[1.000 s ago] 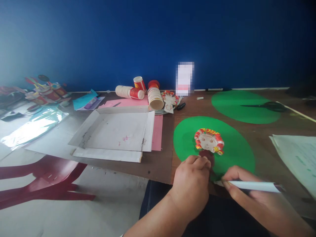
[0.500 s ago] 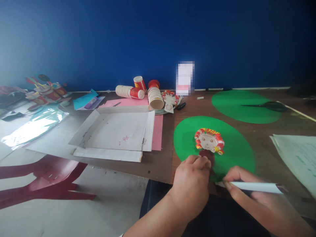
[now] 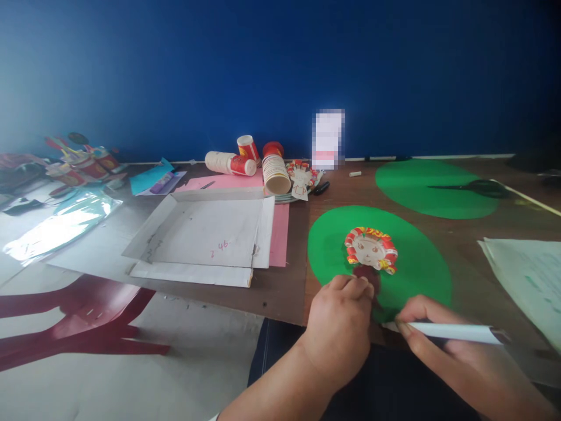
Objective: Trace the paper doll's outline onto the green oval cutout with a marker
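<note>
A green round sheet lies on the brown table, with a paper-cup face on it, edged in curled red and yellow strips. Below the face is a dark red piece, partly covered by my left hand. My left hand is closed at the sheet's near edge; what its fingers hold, if anything, is hidden. To its right, my right hand grips a white pen, whose tip points left at the near edge of the green sheet.
A white box lid lies left on pink paper. Stacked paper cups stand behind. Black scissors rest on a second green sheet. White papers lie right, a red chair lower left.
</note>
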A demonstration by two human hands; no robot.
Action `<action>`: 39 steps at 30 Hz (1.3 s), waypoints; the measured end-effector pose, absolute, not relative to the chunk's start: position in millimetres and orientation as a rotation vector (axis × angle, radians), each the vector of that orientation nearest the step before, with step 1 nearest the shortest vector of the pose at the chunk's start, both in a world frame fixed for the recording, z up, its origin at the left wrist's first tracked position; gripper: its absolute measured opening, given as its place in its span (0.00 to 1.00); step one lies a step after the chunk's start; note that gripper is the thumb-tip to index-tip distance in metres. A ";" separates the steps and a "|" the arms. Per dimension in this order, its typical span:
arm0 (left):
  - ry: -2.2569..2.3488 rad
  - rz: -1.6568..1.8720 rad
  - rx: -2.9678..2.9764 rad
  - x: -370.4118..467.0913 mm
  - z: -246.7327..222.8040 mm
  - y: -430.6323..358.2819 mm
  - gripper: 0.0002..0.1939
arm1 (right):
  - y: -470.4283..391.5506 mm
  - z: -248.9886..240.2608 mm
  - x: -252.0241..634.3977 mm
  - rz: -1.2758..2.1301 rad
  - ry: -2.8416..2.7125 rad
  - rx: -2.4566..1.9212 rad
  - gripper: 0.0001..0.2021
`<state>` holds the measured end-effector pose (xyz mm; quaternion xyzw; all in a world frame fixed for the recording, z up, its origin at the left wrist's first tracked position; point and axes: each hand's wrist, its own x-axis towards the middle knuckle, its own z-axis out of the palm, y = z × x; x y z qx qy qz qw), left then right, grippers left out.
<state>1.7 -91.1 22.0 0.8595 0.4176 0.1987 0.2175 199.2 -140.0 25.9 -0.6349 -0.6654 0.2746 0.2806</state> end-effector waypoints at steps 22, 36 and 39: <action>1.167 0.451 2.455 2.2 30.8 -87.0 0.12 | -130.8 15.4 221.4 0.809 -1.971 -1.542 0.15; 1.196 0.381 2.466 3.9 35.2 -87.9 0.10 | -133.0 17.5 212.6 0.837 -1.935 -1.539 0.17; 1.201 0.387 2.472 4.1 35.2 -89.0 0.10 | -136.5 23.6 202.3 0.812 -1.854 -1.558 0.18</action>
